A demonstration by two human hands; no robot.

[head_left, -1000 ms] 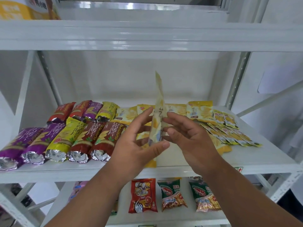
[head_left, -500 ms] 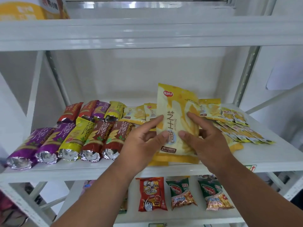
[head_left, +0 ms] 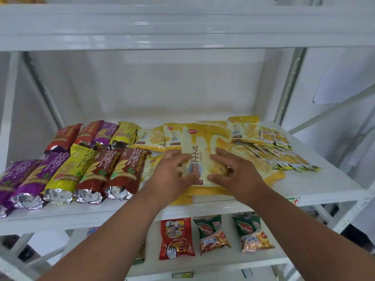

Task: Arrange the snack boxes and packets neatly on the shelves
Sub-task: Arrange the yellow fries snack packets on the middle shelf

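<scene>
Pinching the yellow cheese packet (head_left: 203, 157) from both sides, the left hand (head_left: 172, 173) and right hand (head_left: 235, 175) are setting it flat on the yellow stack on the middle shelf (head_left: 324, 185). Best bet — square its edges with the packets underneath before letting go. Foil tubes (head_left: 89, 169) sit just left, small sachets (head_left: 284, 155) fan out right.

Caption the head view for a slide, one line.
Both hands, left hand and right hand, lay a yellow cheese-snack packet flat on the middle shelf.
</scene>
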